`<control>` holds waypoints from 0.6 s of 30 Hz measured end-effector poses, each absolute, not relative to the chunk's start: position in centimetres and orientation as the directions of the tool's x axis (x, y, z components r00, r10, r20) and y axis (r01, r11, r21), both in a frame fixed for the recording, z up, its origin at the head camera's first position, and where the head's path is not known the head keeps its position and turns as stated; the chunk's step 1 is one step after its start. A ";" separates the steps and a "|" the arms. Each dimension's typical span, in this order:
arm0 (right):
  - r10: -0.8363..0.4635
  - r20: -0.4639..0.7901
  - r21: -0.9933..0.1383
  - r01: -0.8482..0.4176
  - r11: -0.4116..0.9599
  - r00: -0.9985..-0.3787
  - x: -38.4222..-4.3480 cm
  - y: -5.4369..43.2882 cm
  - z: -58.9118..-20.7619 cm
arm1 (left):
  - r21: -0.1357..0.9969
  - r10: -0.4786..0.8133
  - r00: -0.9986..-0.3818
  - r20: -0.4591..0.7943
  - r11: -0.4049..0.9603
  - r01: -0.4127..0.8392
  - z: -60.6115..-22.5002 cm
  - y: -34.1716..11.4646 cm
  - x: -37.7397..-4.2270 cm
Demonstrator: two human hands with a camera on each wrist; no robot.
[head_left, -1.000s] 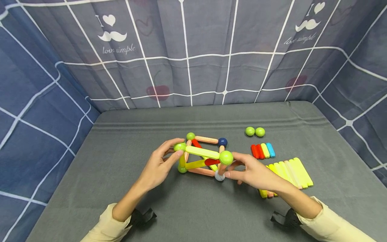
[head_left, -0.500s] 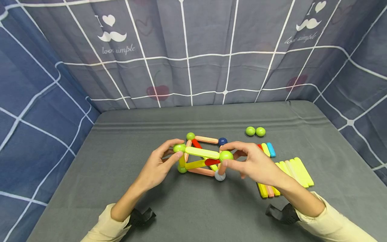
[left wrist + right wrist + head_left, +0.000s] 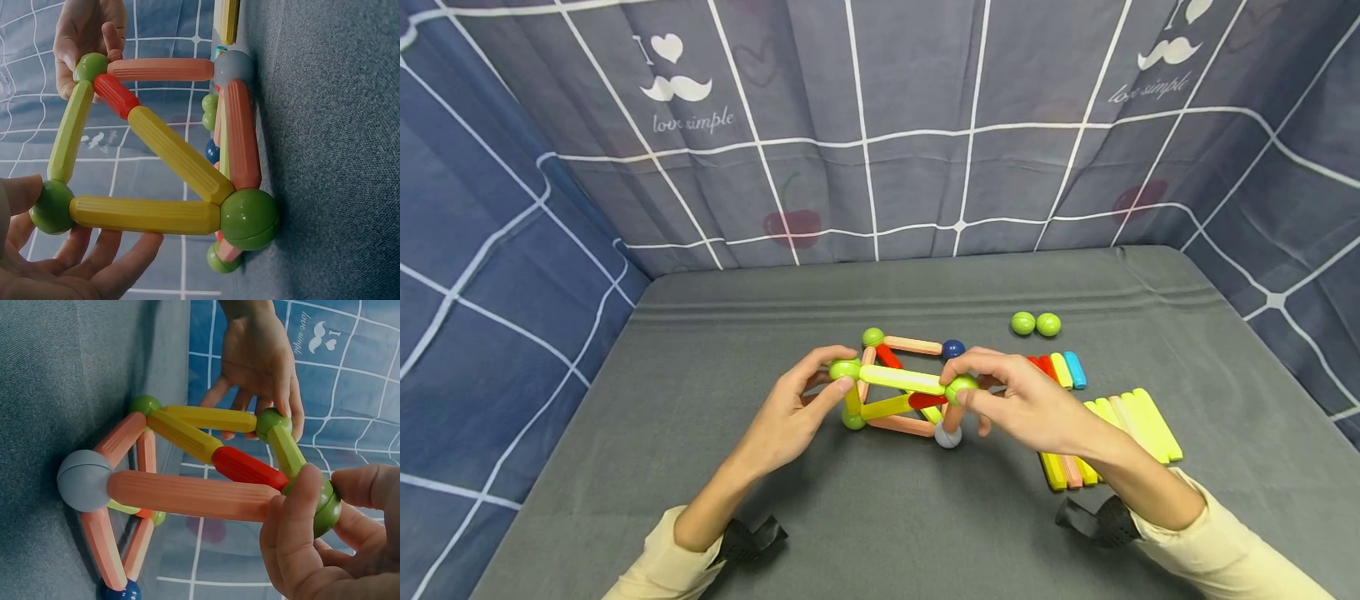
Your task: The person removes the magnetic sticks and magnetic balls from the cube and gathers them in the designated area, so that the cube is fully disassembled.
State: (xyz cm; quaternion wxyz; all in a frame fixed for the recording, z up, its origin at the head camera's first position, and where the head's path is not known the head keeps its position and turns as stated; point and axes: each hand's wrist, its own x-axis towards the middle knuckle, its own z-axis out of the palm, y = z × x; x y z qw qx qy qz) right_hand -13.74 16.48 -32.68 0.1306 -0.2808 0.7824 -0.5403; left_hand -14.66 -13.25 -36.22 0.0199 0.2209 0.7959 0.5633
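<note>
A frame of magnetic rods and balls stands on the grey cloth, its front side upright. My left hand (image 3: 793,412) pinches the upper left green ball (image 3: 53,206) between thumb and fingers, other fingertips lying along a yellow rod (image 3: 147,215). With thumb and fingers, my right hand (image 3: 1026,404) grips the upper right green ball (image 3: 328,515). A yellow-green rod (image 3: 901,380) joins these two balls. Below, a salmon rod (image 3: 194,495) runs down to a grey ball (image 3: 84,480). A red rod (image 3: 117,97) and a yellow rod (image 3: 181,153) form the diagonal. A dark blue ball (image 3: 953,349) marks the base's back corner.
Right of the frame lie two loose green balls (image 3: 1036,324), several short rods (image 3: 1062,369) in red, yellow and blue, and rows of longer rods (image 3: 1138,425), partly under my right forearm. A checked curtain (image 3: 910,183) rises behind the table.
My right hand has moved up from beside the grey ball to the upper right green ball and now grips it. The left hand has stayed on its ball.
</note>
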 end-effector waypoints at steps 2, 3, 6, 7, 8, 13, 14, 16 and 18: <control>-0.592 0.092 -0.922 -0.293 0.254 -0.801 -13.8 16.5 -32.6 | 0.905 0.370 -0.904 0.216 0.271 0.327 -36.2 -13.2 -14.7; -0.597 0.087 -0.924 -0.289 0.251 -0.798 -13.8 16.6 -32.6 | 0.905 0.370 -0.904 0.215 0.272 0.327 -36.3 -13.2 -14.7; -0.607 0.079 -0.924 -0.287 0.252 -0.790 -13.8 16.7 -32.5 | 0.904 0.367 -0.905 0.215 0.275 0.327 -36.3 -13.2 -14.7; -0.611 0.082 -0.924 -0.290 0.250 -0.787 -13.8 16.7 -32.4 | 0.904 0.364 -0.906 0.216 0.275 0.327 -36.3 -13.3 -14.7; -0.613 0.084 -0.924 -0.292 0.248 -0.785 -13.9 16.8 -32.4 | 0.904 0.361 -0.906 0.220 0.274 0.328 -36.3 -13.3 -14.7; -0.609 0.097 -0.921 -0.304 0.245 -0.787 -13.9 17.5 -32.7 | 0.896 0.340 -0.906 0.253 0.272 0.352 -36.4 -13.7 -14.8; -0.605 0.098 -0.923 -0.300 0.242 -0.790 -13.9 17.6 -32.7 | 0.895 0.340 -0.904 0.257 0.270 0.356 -36.5 -13.8 -14.8; -0.596 0.109 -0.926 -0.299 0.229 -0.796 -13.8 17.6 -32.9 | 0.896 0.341 -0.904 0.258 0.265 0.356 -36.5 -13.9 -14.8; -0.582 0.122 -0.929 -0.299 0.219 -0.804 -13.8 17.6 -33.1 | 0.898 0.341 -0.904 0.257 0.262 0.354 -36.6 -13.9 -14.8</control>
